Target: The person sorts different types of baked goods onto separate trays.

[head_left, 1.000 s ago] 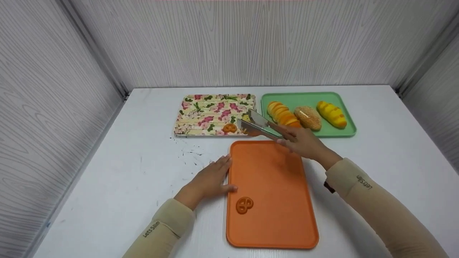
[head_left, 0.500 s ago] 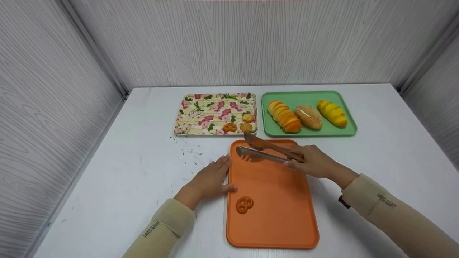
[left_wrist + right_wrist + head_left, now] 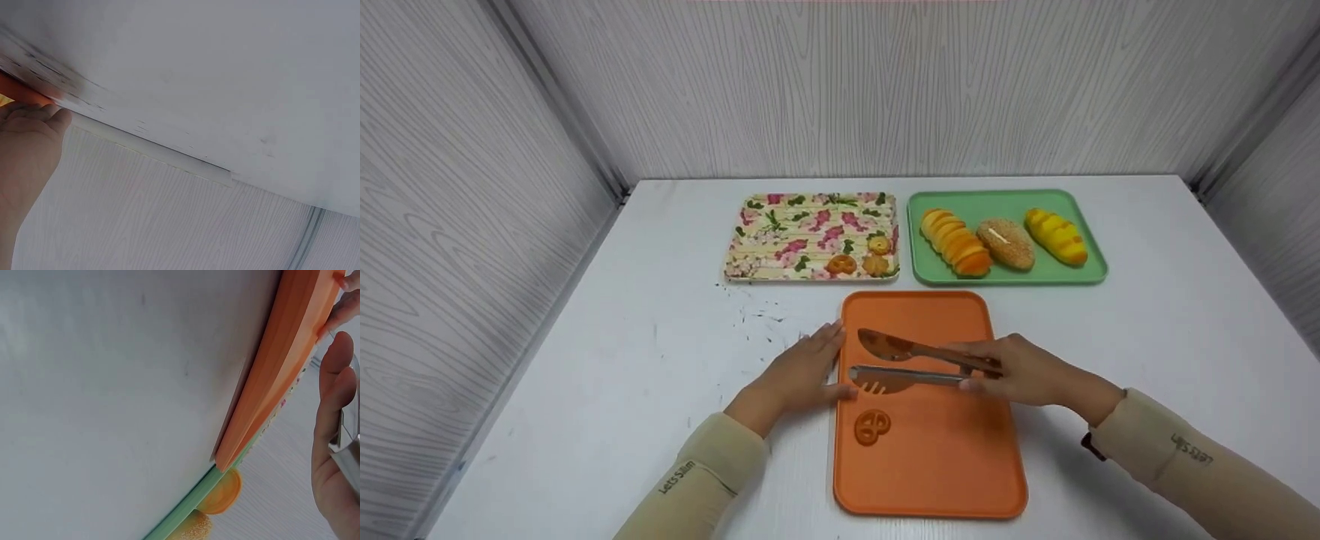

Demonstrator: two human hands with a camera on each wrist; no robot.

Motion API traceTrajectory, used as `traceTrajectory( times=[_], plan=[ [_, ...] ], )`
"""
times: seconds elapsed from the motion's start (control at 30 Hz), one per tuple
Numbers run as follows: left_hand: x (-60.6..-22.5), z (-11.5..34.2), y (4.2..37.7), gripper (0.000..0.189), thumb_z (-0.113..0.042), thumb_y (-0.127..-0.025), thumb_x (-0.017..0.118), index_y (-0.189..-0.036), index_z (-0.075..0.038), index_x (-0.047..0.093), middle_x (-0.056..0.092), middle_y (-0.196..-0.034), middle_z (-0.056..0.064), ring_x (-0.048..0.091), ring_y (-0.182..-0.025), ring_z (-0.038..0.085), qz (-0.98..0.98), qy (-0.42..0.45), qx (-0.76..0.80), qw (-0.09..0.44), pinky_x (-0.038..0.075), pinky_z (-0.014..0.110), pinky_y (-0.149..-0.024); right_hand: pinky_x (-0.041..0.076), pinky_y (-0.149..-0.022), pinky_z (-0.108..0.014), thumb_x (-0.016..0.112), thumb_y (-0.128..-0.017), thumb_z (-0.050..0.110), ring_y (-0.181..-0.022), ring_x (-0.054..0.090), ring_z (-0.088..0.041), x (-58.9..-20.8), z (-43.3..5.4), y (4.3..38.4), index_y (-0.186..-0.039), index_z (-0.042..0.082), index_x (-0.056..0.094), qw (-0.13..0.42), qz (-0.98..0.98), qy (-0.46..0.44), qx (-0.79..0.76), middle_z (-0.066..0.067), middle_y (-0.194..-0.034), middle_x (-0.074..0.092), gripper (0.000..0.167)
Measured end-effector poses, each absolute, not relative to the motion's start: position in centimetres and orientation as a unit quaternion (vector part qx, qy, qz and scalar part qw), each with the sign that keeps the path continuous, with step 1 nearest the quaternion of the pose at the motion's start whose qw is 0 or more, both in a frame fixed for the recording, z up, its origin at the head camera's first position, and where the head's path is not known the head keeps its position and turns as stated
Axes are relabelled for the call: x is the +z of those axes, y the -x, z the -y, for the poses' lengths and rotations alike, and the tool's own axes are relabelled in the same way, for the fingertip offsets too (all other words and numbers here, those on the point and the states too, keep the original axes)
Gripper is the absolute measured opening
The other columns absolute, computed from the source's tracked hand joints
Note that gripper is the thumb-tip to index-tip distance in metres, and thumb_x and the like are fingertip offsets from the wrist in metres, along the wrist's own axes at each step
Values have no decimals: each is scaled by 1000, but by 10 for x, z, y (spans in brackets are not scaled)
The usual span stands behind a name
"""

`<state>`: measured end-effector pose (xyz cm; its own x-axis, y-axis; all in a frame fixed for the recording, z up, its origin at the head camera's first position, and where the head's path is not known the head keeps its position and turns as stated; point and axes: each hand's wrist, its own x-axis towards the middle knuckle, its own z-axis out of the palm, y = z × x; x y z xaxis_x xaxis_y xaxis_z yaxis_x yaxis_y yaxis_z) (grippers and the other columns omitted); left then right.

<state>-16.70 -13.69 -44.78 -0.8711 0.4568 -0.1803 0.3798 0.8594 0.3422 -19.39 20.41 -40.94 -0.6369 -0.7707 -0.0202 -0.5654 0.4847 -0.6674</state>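
My left hand [image 3: 795,382] lies along the left side of the orange tray [image 3: 937,472], fingers extended and the thumb over its rim. In my right hand [image 3: 1031,371] is a pair of metal tongs [image 3: 889,345], gripped by the arms. The tongs' two ends stand apart over the tray's middle, and nothing shows between them. A brown pretzel [image 3: 872,427] lies on the orange tray, just below the tongs. In the right wrist view the fingers and thumb are around the tongs [image 3: 350,461].
Behind stands a floral tray [image 3: 810,225] bearing a pretzel [image 3: 841,264] and two cookies [image 3: 876,265] at its right front corner. Beside it a green tray [image 3: 990,204] holds a sliced-looking loaf [image 3: 955,242], a seeded bun [image 3: 1006,244] and a yellow bread [image 3: 1057,237]. Panels enclose the white table.
The tongs in my right hand have come from above the floral tray's right corner back toward me, over the orange tray. My left hand has stayed in place.
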Motion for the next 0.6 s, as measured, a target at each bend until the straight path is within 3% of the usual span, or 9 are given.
traceTrajectory(
  times=[0.17, 0.33, 0.6],
  plan=[
    [-447, 137, 167, 92, -59, -89, 53, -153, -6, 13, 7, -159, 6, 7, -144, 21, -956, -221, 148, 125, 13, 38, -114, 35, -49, -22, 62, -91, 42, -53, 40, -5, -411, -206, 189, -136, 20, 55, 173, -840, 404, -317, 11, -71, 57, 51],
    [-446, 137, 166, 91, -57, -89, 56, -153, -6, 16, 10, -159, 6, 10, -144, 21, -956, -219, 153, 122, 15, 39, -114, 38, -48, -21, 62, -92, 41, -55, 43, -4, -413, -208, 186, -134, 22, 57, 194, -829, 418, -316, 13, -83, 64, 47],
    [-446, 136, 166, 95, -62, -88, 53, -153, -6, 14, 8, -159, 5, 8, -144, 20, -955, -217, 153, 130, 15, 39, -114, 37, -46, -20, 62, -92, 38, -53, 42, -3, -416, -212, 182, -132, 21, 59, 221, -811, 432, -326, 11, -80, 62, 44]
  ],
)
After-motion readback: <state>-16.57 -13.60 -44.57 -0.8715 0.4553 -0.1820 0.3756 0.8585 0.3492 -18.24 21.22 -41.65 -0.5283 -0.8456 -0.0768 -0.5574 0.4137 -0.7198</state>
